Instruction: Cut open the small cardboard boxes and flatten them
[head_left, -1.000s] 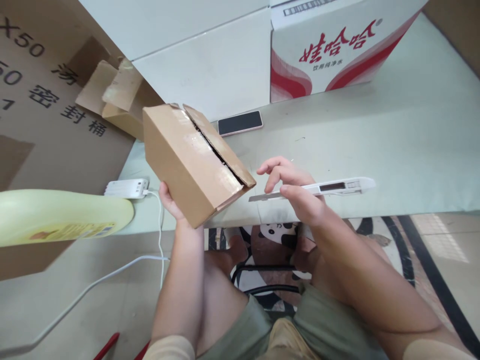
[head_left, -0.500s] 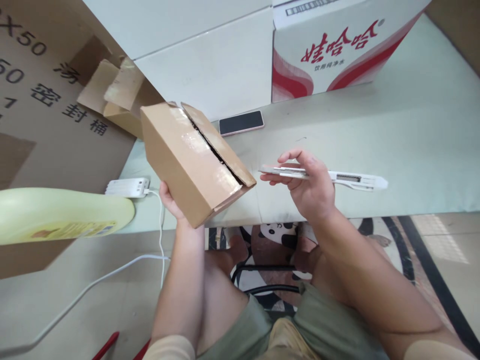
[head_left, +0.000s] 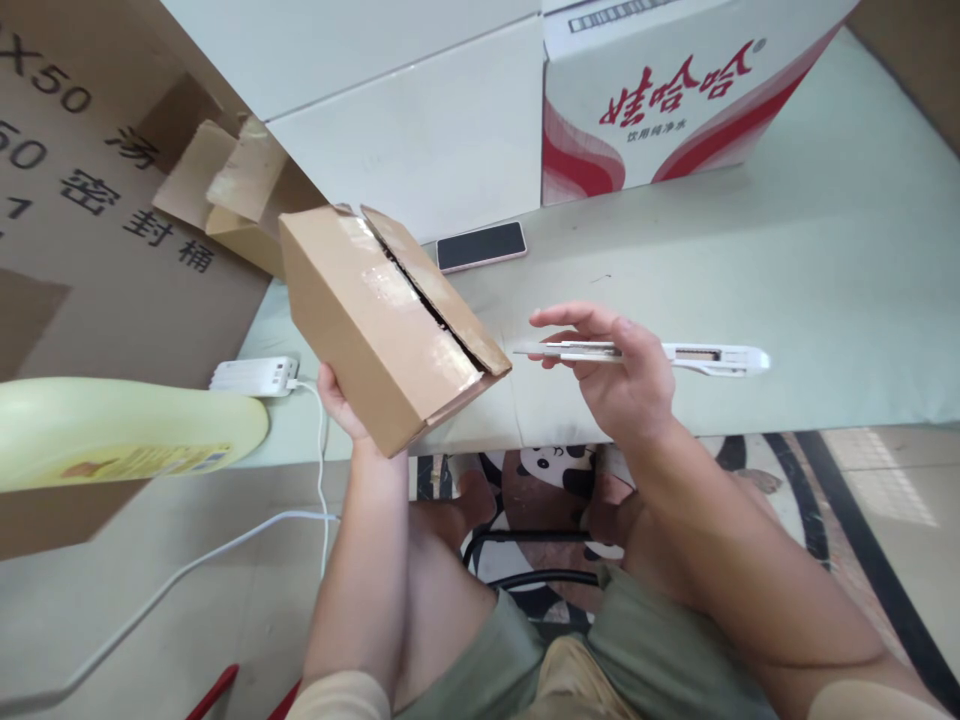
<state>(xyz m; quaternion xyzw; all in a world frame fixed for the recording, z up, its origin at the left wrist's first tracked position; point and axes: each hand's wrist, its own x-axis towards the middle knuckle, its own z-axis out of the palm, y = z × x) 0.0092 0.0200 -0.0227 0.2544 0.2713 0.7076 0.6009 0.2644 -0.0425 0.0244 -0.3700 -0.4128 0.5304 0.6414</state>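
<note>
Since half a second earlier, little had shifted: the right hand (head_left: pixel 626 385) had dipped slightly with the knife (head_left: pixel 675 353), whose blade tip had drawn a touch nearer the box (head_left: pixel 382 325); a full second earlier the knife had lain lower, under loosely spread fingers.

Item 1, box: brown cardboard, taped, top seam slit and gaping. Held tilted in the air off the table's near edge, at 9 o'clock from the knife. Left hand (head_left: pixel 341 400) gripped it from beneath at its lower left corner; only the thumb side showed, the fingers being hidden behind the card, closed on the box.

Item 2, knife: white utility cutter, level, blade pointing toward 9 o'clock, tip just beside the box's right corner but apart from it. Right hand's fingers were clamped around the forward part of the handle, forefinger lying along the top, rear end jutting out toward 3 o'clock.

Item 3, table (head_left: pixel 787 260): pale green top, beyond both hands.

Item 4, phone (head_left: pixel 480 246): dark screen up, flat on the table at 12 o'clock from the box.

Item 5, carton (head_left: pixel 675 100): white with red print, at the table's far side, 12 o'clock from the knife.

Item 6, power strip (head_left: pixel 253 376): white, cable attached, at 9 o'clock from the left hand.
</note>
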